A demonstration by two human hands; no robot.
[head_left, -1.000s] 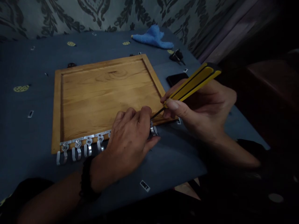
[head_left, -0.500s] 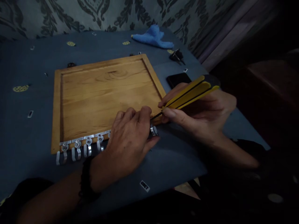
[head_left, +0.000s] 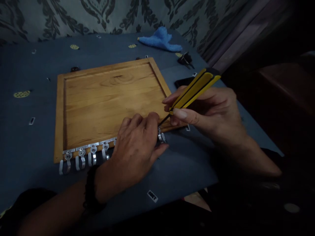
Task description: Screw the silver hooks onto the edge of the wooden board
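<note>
A screwdriver (head_left: 193, 90) with a yellow and black handle is pinched between the thumb and fingers of my right hand (head_left: 211, 114). Its dark shaft slants down to the near rail of a framed wooden board (head_left: 110, 101), ending beside my left index finger. My left hand (head_left: 137, 147) is curled over that near edge, gripping a metal hook rail (head_left: 93, 149) whose middle it covers. Silver double hooks with screws show to its left, and one more hook (head_left: 161, 136) peeks out by its thumb. Where the screwdriver tip meets the metal is hidden by my fingers.
On the blue patterned tablecloth (head_left: 39, 108), a blue cloth (head_left: 161, 39) lies at the back. A black plug-like object (head_left: 185, 59) and a dark flat object (head_left: 182, 82) are right of the board. A patterned wall covering (head_left: 103, 16) stands behind the table.
The screwdriver handle has tilted more upright and swung a little left, with my right hand shifting left and its grip turning. My left hand and the board stay put.
</note>
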